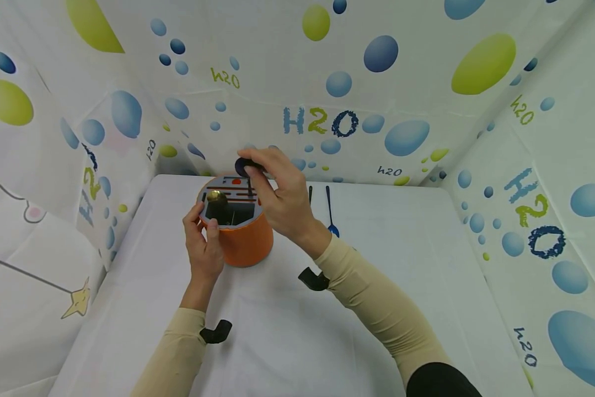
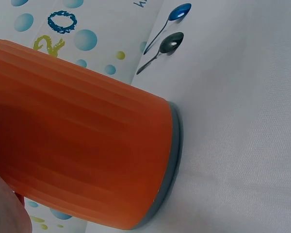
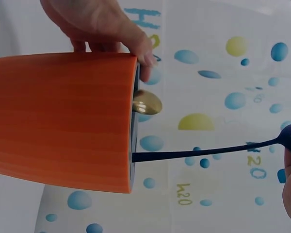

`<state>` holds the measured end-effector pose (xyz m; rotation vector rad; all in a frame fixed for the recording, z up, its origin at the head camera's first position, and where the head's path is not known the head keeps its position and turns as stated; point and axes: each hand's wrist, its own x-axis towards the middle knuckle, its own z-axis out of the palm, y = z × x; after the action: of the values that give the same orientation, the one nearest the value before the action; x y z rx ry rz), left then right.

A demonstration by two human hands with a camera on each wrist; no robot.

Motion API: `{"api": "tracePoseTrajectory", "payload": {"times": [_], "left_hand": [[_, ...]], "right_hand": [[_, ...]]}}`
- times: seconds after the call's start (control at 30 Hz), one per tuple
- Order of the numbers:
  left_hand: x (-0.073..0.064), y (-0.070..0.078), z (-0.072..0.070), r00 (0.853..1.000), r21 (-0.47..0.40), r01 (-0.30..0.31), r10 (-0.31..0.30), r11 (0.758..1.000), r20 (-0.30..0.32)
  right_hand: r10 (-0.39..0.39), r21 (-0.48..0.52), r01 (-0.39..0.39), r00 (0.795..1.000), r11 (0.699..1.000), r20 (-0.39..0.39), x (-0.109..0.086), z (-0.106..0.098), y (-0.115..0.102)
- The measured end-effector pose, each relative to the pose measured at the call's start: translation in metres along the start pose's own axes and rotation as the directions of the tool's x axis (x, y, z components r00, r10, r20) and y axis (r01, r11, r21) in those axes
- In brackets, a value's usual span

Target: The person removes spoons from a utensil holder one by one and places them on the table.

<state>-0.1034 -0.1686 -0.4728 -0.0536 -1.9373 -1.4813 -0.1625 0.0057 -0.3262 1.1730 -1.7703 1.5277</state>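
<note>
An orange utensil holder (image 1: 247, 242) with a grey slotted top stands upright on the white table. My left hand (image 1: 205, 242) grips its left side, the thumb at the near rim. Above the holder, my right hand (image 1: 289, 201) pinches a dark purple spoon (image 3: 203, 152) by its bowl. The spoon's handle points down, its end at the grey top; the right wrist view shows it meeting the rim, but how far it goes in is hidden. A gold spoon (image 1: 216, 197) stands in the holder, bowl up, near the left hand.
To the right of the holder, a blue spoon (image 2: 179, 10) and a dark spoon (image 2: 171, 42) lie on the table (image 1: 406, 286). The right arm partly hides them in the head view. A printed cloth wall (image 1: 257, 116) rises behind the table.
</note>
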Motion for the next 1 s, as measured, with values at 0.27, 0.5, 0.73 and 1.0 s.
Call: {"api": "tracePoseTrajectory", "payload": {"times": [0.27,0.5,0.73,1.0], "left_hand": [[-0.001,-0.001,0.000,1.000,0.002,0.002,-0.002,1.000,0.000],[-0.002,0.000,-0.001,1.000,0.001,0.006,-0.006,1.000,0.001],[-0.003,-0.002,-0.001,1.000,0.002,0.017,-0.017,1.000,0.003],[-0.003,-0.001,-0.002,1.000,-0.014,0.005,-0.005,1.000,-0.007]], "right_hand": [[-0.008,0.005,0.008,1.000,1.000,-0.011,0.004,-0.003,-0.003],[-0.023,0.009,0.023,1.000,1.000,-0.011,0.006,-0.007,-0.012],[-0.047,0.016,0.047,0.999,0.999,-0.020,0.005,-0.008,-0.018],[-0.058,0.043,0.060,0.997,0.997,-0.045,0.002,-0.014,-0.030]]}}
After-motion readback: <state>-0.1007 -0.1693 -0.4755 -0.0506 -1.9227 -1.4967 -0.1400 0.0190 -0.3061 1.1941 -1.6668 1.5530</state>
